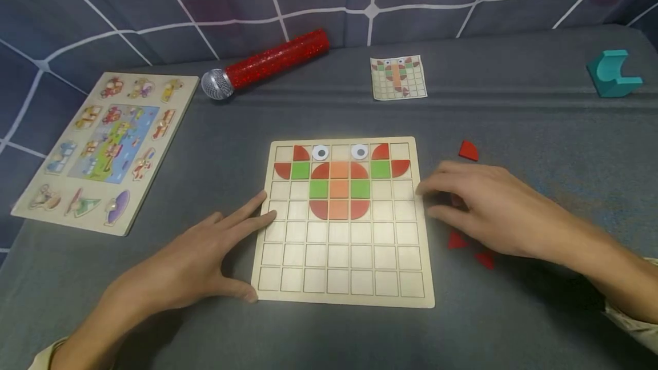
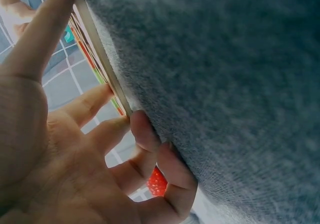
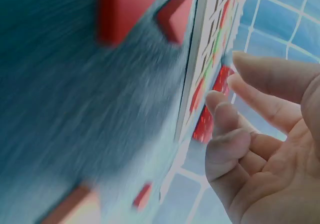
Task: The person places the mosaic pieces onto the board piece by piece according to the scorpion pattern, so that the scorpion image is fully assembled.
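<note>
A wooden grid board (image 1: 293,233) lies flat on the table, its upper rows partly filled with red, green and orange pieces and two googly eyes. My left hand (image 1: 180,261) rests at the board's left side. Two fingertips touch its rim and the thumb lies at the lower left corner. Over the table just right of the board hovers my right hand (image 1: 493,210), fingers loosely bent, with nothing seen between them in the right wrist view. Around and beneath it lie several loose red pieces, among them a quarter-circle piece (image 1: 468,151) and a small triangular piece (image 1: 485,260).
Behind the board lies a small pattern card (image 1: 398,77). A red glittery microphone (image 1: 277,61) is at the back, left of the card. At the far left is a wooden knob puzzle (image 1: 61,187). A teal curved block (image 1: 612,76) stands at the back right.
</note>
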The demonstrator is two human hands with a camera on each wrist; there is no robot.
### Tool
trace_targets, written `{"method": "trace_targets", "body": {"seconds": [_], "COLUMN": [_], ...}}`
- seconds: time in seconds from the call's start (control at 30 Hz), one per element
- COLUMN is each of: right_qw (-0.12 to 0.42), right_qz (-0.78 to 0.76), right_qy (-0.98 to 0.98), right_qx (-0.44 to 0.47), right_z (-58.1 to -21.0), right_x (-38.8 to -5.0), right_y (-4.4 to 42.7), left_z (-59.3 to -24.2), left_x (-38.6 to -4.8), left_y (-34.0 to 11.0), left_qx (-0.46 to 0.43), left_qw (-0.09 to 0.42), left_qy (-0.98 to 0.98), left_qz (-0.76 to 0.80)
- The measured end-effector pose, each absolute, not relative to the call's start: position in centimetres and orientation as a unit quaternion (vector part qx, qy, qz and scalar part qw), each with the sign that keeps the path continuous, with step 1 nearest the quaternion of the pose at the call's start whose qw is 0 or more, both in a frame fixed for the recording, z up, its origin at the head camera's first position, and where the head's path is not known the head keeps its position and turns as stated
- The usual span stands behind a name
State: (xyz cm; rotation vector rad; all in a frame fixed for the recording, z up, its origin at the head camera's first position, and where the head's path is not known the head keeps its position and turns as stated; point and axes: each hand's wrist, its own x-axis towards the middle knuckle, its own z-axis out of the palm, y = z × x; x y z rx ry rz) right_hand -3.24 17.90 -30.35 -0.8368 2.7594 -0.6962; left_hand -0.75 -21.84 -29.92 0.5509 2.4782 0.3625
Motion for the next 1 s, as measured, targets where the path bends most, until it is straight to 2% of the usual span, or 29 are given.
{"method": "trace_targets", "body": {"seconds": [0.23,0.5,0.7,1.0], "right_qw": [0.072,0.111,0.11,0.063], "right_qz": [-0.162,-0.08,-0.076,-0.084], "right_qy": [0.954,0.969,0.966,0.963], "right_qx": [-0.24,-0.207,-0.22,-0.248], "right_z": [-30.9,-32.4,-33.4,-33.9], "right_x": [-2.5,-2.3,-1.8,-1.6], "right_y": [22.6,26.9,28.0,28.0], "left_z": [-30.0,-29.9,-29.9,-29.9], "left_x": [-0.7,-0.7,-0.8,-0.7], "left_y": [-21.7,-21.7,-21.7,-21.7], "left_qx": [0.202,0.2,0.2,0.197], "left_qw": [0.285,0.288,0.289,0.292], "left_qy": [0.928,0.928,0.928,0.928], "left_qz": [0.127,0.124,0.12,0.122]}}
